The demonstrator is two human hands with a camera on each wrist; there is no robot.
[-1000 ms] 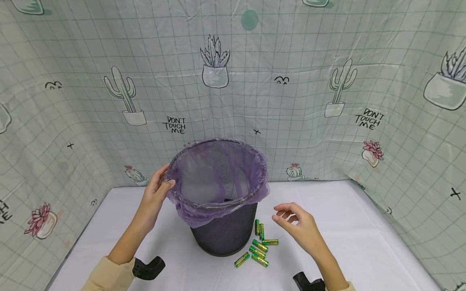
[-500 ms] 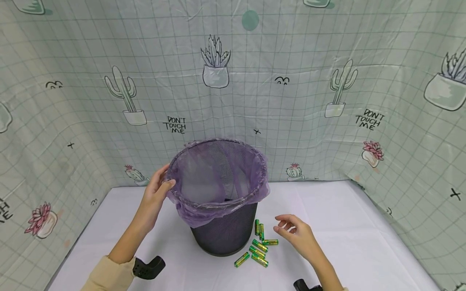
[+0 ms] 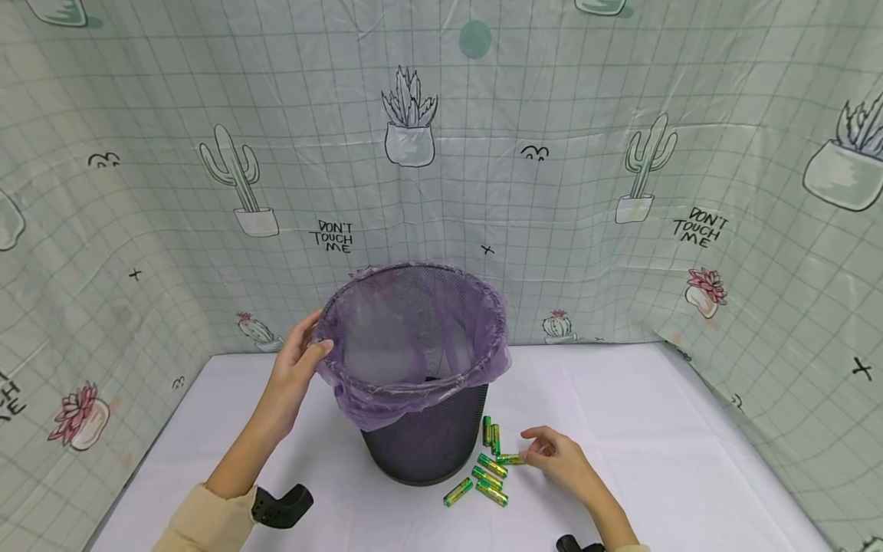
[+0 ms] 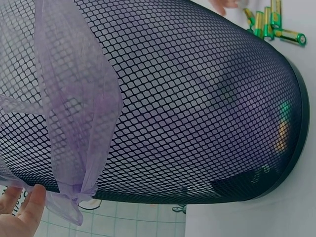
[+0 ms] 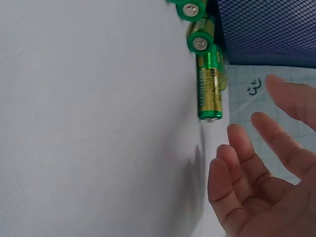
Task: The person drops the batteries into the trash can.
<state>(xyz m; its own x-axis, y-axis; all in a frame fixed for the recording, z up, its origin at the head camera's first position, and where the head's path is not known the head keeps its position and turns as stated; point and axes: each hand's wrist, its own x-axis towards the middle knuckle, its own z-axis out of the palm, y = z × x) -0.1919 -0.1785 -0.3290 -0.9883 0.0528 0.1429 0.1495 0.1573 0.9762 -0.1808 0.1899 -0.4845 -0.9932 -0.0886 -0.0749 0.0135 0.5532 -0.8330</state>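
Observation:
A black mesh waste bin (image 3: 426, 448) stands upright, lined with a purple plastic bag (image 3: 375, 412) folded over its rim. My left hand (image 3: 295, 372) grips the rim on the left side, thumb on the bag's edge. Several green and yellow batteries (image 3: 492, 466) lie to the right of the bin. My right hand (image 3: 560, 462) is at the rightmost battery (image 3: 509, 460), partly overlapping it in the head view. In the right wrist view, the thumb and fingers (image 5: 239, 140) are spread and slightly bent, apart from the nearest battery (image 5: 210, 91), with nothing between them.
A white cloth covers the table (image 3: 662, 452). Behind and at both sides hangs a grid-patterned curtain (image 3: 441, 199) with plant drawings. Through the mesh in the left wrist view, a green and orange patch (image 4: 282, 128) shows low in the bin; its kind is unclear.
My right hand has moved down toward the batteries, coming to the rightmost one. My left hand, the bin and the batteries have stayed in place.

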